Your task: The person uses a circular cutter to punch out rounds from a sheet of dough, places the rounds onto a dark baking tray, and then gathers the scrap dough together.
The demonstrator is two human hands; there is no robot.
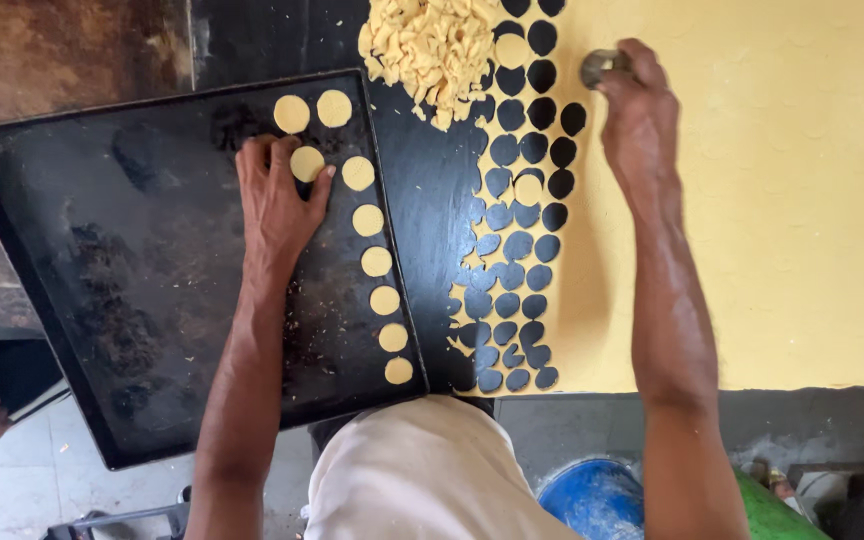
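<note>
Fingers of left hand (277,200) pinch dough disc (306,163); right hand (640,115) grips round cutter (597,67).

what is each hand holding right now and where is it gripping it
The left hand pinches a round dough disc by its edges above the black tray. The right hand grips a small metal cutter from above.
</note>
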